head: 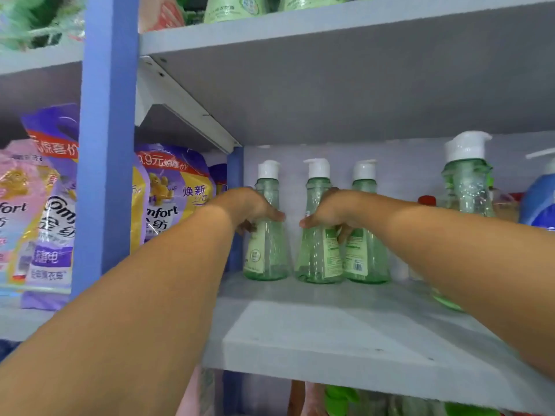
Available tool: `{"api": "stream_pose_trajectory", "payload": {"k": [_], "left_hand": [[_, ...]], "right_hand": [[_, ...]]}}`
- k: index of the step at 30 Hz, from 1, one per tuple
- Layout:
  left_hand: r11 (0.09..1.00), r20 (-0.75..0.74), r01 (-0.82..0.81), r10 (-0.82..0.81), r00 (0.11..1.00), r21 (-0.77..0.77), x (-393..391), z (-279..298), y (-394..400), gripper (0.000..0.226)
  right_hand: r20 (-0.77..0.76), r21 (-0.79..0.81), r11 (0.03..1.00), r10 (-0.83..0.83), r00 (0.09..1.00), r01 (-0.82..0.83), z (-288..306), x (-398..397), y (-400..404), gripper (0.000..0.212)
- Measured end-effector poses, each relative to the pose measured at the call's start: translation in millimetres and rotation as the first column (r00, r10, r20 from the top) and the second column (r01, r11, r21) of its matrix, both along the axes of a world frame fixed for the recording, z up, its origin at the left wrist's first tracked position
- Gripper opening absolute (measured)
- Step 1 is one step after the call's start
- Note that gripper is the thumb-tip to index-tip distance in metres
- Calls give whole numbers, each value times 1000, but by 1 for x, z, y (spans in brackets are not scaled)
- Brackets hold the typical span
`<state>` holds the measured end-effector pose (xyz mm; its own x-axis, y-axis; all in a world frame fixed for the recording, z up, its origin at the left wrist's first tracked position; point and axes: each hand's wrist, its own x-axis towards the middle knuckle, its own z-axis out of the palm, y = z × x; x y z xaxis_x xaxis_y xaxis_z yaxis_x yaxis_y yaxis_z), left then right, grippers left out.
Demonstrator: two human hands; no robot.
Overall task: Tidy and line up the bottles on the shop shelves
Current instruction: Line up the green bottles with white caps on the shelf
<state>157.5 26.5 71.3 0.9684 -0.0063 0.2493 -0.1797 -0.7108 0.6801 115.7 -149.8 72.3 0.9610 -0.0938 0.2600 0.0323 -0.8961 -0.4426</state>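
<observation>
Three clear green pump bottles with white heads stand in a row at the back of the grey shelf (330,331). My left hand (249,208) grips the left bottle (265,250) round its narrow waist. My right hand (330,213) grips the middle bottle (316,253) the same way, its fingers reaching between that bottle and the third bottle (365,259). All three stand upright, close to the back wall.
A larger green pump bottle (468,187) stands nearer at the right, with a blue bottle (539,202) and a red cap (426,200) beyond. A blue upright post (105,175) bounds the bay at left; purple and pink refill pouches (51,205) fill the neighbouring bay. A shelf board hangs overhead.
</observation>
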Motion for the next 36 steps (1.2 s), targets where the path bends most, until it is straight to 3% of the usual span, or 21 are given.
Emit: {"api": "stream_pose_trajectory", "payload": {"k": [4, 5, 7, 9, 14, 21, 24, 29, 31, 34, 36], "left_hand": [[978, 174, -137, 109, 979, 160, 17, -9, 12, 92], [983, 191, -127, 101, 976, 132, 20, -10, 14, 84], [995, 143, -66, 76, 987, -78, 20, -9, 16, 56], [973, 89, -29, 51, 995, -229, 15, -5, 14, 40], [980, 84, 9, 8, 996, -198, 10, -4, 11, 40], [973, 124, 20, 9, 992, -228, 16, -9, 11, 47], [972, 145, 27, 7, 989, -233, 16, -11, 11, 45], [971, 139, 9, 25, 990, -241, 17, -12, 13, 43], [971, 139, 15, 19, 990, -237, 17, -11, 13, 45], [972, 155, 11, 26, 988, -234, 15, -13, 13, 44], [972, 163, 16, 23, 986, -232, 13, -14, 13, 44]], "right_hand": [[34, 98, 995, 31, 999, -35, -7, 20, 5, 70], [78, 121, 991, 42, 996, -51, -11, 24, 6, 68], [127, 164, 980, 88, 988, -108, -17, 32, 6, 67], [96, 229, 957, 159, 983, -177, -17, 35, 1, 60], [119, 331, 917, 194, 974, -224, -10, 41, -10, 36], [292, 349, 914, 103, 951, -206, -14, 51, 9, 52], [334, 287, 952, 3, 942, -104, -8, 54, 14, 58], [228, 397, 857, 253, 940, -327, 4, 54, -3, 31], [238, 431, 829, 277, 931, -356, 6, 53, -10, 37], [289, 333, 909, 154, 945, -249, -1, 56, -1, 57], [338, 342, 912, 106, 935, -227, -7, 60, 7, 59]]}}
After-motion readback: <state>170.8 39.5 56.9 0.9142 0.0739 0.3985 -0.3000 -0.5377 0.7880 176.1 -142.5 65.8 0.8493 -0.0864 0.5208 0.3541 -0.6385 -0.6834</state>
